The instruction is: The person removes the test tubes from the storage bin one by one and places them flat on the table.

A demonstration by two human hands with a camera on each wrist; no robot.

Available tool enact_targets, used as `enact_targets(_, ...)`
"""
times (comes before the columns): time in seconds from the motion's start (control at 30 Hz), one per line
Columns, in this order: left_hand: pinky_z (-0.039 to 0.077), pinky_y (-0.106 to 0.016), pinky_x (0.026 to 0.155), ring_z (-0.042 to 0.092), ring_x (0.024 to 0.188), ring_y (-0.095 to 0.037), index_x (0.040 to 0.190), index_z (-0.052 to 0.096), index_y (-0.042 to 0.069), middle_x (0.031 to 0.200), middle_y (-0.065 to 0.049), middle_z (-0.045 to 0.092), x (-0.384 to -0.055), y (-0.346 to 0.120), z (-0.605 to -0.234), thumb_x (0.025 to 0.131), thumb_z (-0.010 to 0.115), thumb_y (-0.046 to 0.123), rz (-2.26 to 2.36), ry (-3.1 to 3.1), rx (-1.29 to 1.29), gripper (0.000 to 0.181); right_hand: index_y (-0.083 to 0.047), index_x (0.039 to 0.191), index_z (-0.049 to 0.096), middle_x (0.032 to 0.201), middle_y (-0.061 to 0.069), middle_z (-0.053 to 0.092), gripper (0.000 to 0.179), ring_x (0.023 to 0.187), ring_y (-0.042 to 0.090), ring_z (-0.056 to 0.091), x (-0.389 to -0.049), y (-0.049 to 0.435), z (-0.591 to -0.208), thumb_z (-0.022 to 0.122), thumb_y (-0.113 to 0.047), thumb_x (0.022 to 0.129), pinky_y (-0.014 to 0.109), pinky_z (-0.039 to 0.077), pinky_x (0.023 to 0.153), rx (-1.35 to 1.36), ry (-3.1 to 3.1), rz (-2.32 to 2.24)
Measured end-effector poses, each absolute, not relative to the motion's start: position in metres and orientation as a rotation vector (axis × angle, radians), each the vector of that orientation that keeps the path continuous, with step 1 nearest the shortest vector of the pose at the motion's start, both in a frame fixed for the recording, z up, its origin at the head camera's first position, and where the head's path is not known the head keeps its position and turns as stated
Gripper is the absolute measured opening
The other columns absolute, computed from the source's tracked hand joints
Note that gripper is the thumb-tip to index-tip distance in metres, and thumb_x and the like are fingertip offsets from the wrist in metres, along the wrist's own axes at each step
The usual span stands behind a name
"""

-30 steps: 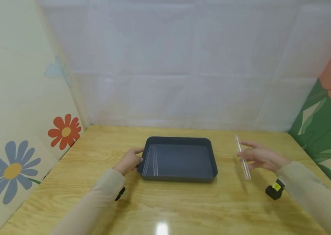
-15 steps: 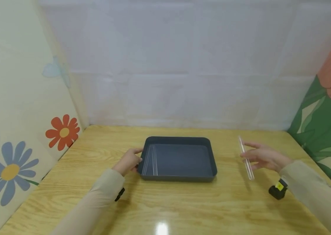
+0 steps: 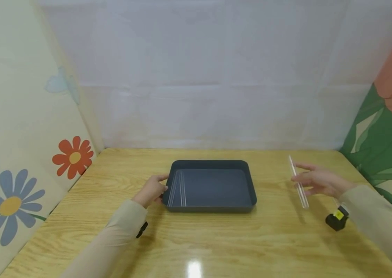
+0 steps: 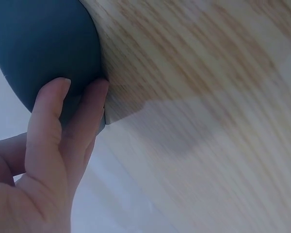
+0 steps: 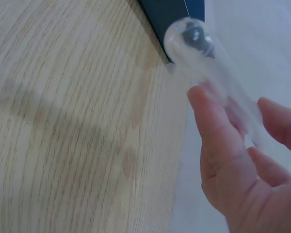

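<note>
Fingers (image 5: 216, 128) slightly apart, clear tube (image 5: 219, 73) between

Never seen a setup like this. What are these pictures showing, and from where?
No robot here: each grip is a person's bare hand. The wide view comes from a camera worn on the head, looking forward and down; the two close-ups come from cameras worn on the wrists. On the wood-grain table sits a dark tray with what look like clear rods inside, near its left end. The left grip holds the tray's left edge. The right grip holds a separate clear rod above the table.
</note>
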State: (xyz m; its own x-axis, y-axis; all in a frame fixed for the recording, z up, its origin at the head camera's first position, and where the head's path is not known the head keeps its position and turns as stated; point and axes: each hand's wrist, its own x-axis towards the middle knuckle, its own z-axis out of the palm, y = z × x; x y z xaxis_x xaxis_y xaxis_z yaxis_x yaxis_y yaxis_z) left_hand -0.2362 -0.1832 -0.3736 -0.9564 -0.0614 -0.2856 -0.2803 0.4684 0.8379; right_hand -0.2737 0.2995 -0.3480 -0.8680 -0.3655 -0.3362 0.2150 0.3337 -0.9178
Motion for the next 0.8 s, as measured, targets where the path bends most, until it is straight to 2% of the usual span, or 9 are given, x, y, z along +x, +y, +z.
enact_targets(0.2, 0.05, -0.028, 0.048, 0.061, 0.06, -0.019, 0.149, 0.034, 0.0, 0.089, -0.019, 0.067, -0.237, -0.182, -0.374, 0.097, 0.043, -0.008, 1.478, 2.49, -0.291, 0.054, 0.003, 0.152, -0.007, 0.1, -0.001, 0.064, 0.079, 0.093, 0.014, 0.062, -0.276, 0.306, -0.346, 0.051, -0.006, 0.099, 0.04, 0.054, 0.077, -0.118, 2.112, -1.561)
enact_targets(0.43, 0.052, -0.031, 0.05, 0.061, 0.061, -0.019, 0.149, 0.033, -0.002, 0.089, -0.021, 0.066, -0.235, -0.186, -0.37, 0.096, 0.041, -0.009, 1.487, 2.481, -0.3, 0.054, 0.004, 0.152, -0.004, 0.108, 0.003, 0.062, 0.08, 0.096, 0.014, 0.061, -0.28, 0.306, -0.347, 0.054, -0.008, 0.098, 0.039, 0.054, 0.077, -0.113, 2.154, -1.571)
enact_targets(0.8, 0.053, -0.031, 0.051, 0.063, 0.063, -0.021, 0.149, 0.032, -0.004, 0.093, -0.022, 0.067, -0.236, -0.182, -0.37, 0.096, 0.041, -0.01, 1.497, 2.477, -0.265, 0.054, 0.004, 0.152, -0.005, 0.097, -0.002, 0.062, 0.08, 0.092, 0.014, 0.061, -0.284, 0.319, -0.349, 0.053, -0.006, 0.097, 0.039, 0.055, 0.075, -0.083, 2.158, -1.571)
